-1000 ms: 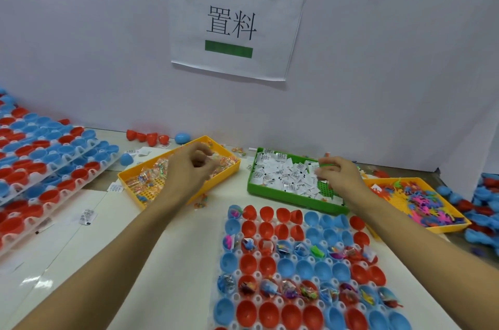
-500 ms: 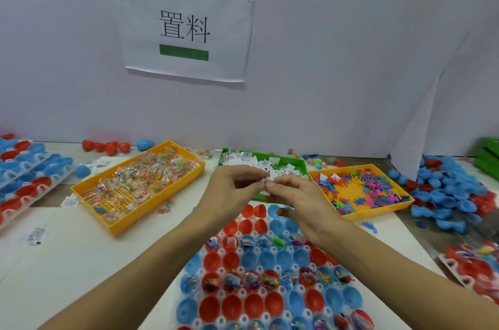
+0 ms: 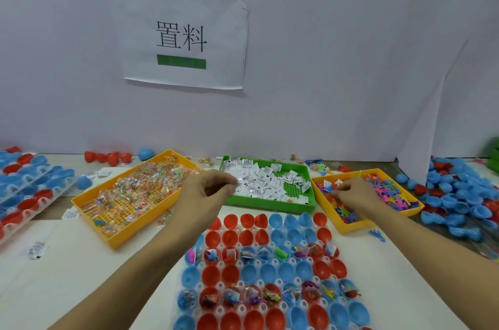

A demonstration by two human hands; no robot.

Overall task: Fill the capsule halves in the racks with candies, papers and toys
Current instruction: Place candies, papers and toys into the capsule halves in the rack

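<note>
View: one wide-angle camera worn on the person's head.
Facing: forward and down across the table (image 3: 81, 262) toward the wall (image 3: 324, 59).
Nearness: the rack (image 3: 259, 270) lies close below; the trays sit just beyond.
Edges: straight lines bend near the borders.
</note>
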